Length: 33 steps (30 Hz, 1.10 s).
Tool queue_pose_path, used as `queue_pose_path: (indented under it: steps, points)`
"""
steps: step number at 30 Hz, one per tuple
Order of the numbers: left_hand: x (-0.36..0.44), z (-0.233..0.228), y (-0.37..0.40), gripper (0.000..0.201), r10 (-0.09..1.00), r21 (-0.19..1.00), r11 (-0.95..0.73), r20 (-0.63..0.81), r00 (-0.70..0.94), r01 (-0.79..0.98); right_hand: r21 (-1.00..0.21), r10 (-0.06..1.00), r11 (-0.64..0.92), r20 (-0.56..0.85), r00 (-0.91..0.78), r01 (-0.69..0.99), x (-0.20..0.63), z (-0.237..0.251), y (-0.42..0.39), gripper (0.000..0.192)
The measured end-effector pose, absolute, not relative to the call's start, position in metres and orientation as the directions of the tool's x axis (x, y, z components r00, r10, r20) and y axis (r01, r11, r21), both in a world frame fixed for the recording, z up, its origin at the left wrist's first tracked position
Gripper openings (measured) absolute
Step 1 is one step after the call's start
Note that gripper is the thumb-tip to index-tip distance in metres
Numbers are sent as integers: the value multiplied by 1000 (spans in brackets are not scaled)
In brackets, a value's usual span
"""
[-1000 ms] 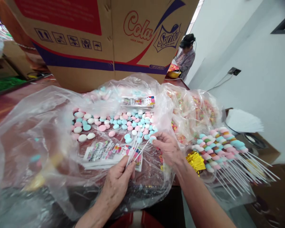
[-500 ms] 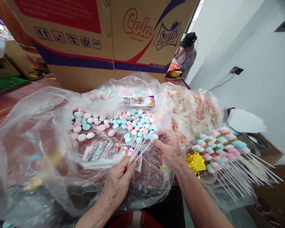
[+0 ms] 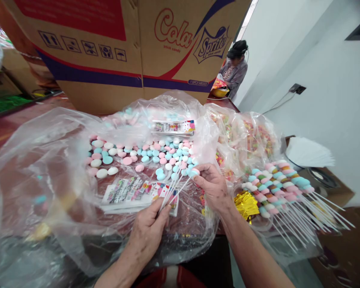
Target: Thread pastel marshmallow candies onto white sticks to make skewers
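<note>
Several thin white sticks point(image 3: 170, 193) fan out from my left hand point(image 3: 148, 227), which is closed around their lower ends. At the tip of one stick, my right hand point(image 3: 213, 187) pinches a small pink and blue candy piece point(image 3: 193, 172) between thumb and fingers. Whether the stick has pierced it, I cannot tell. Just beyond the tips lie loose pink, blue and white round candies point(image 3: 151, 153) on clear plastic. A stack of printed bags point(image 3: 127, 195) rests beside my left hand, partly behind the sticks.
Candy skewers point(image 3: 280, 186) lie piled at the right beside gold twist ties point(image 3: 246, 204). Behind them is a clear bag of colourful candies point(image 3: 252, 138). More printed bags point(image 3: 174, 127) lie farther back. A large cardboard box point(image 3: 108, 80) stands behind; a person point(image 3: 237, 72) works beyond.
Both hands hold almost the same pose, with the sticks and candy nearly still. The surroundings shift very slightly left in view.
</note>
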<state>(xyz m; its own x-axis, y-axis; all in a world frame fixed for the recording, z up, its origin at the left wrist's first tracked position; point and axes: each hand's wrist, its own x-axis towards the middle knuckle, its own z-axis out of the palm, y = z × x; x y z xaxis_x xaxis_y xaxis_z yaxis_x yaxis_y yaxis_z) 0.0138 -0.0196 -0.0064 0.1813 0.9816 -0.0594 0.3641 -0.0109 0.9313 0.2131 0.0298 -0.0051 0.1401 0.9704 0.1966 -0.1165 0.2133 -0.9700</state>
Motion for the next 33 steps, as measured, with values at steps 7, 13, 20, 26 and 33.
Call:
queue_pose_path:
  steps: [7,13,20,26,33]
  points:
    - [16,-6,-18,31,985,934,8,-68,156,358,-879,910,377,411,62,292,215,5,25,12]
    - [15,-6,-18,32,983,944,3,-64,174,330,-785,890,435,450,-77,440,219,6,26,13]
    - [14,-7,-18,34,979,943,17,-84,187,333,-943,955,298,292,-61,151,220,-2,29,18]
    - [14,-9,-19,32,979,943,26,-91,183,332,-815,892,448,433,-127,368,226,4,26,17]
    - [17,-7,-17,33,984,937,19,-80,160,349,-676,804,511,595,-17,531,207,2,20,22]
